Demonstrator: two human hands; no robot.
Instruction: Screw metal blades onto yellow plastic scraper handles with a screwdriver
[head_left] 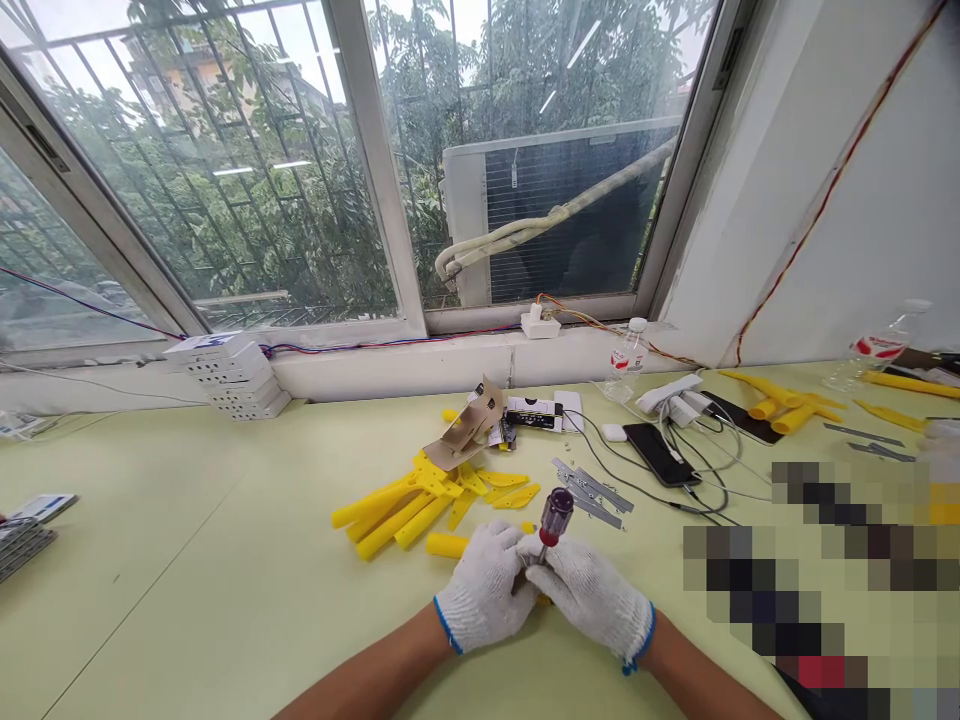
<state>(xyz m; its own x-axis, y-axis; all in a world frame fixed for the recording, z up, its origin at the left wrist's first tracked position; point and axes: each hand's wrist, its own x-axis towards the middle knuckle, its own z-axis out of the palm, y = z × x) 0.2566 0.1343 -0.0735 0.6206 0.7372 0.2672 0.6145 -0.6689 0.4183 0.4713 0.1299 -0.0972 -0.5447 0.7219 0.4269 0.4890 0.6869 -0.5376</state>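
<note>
Both of my hands wear white knitted gloves and meet at the front of the table. My left hand (pixel 489 585) is closed around a yellow plastic handle (pixel 446 545), whose round end sticks out on the left. My right hand (pixel 589 588) is closed at a screwdriver (pixel 556 515), its fingers by the shaft. The screwdriver's dark and red handle points up, slightly tilted; its tip is hidden between the gloves. Just beyond lie a pile of yellow plastic handles (pixel 409 505) and flat yellow pieces (pixel 514 493). Thin grey metal strips (pixel 596 495) lie to the right, with tiny screws around them.
A torn cardboard box (pixel 466 425) lies behind the yellow pile. Rightward are a black phone (pixel 661 455), tangled cables, a power strip (pixel 671 398) and a plastic bottle (pixel 627 362). More yellow handles (pixel 787 400) lie far right. White boxes (pixel 234 375) are stacked by the window.
</note>
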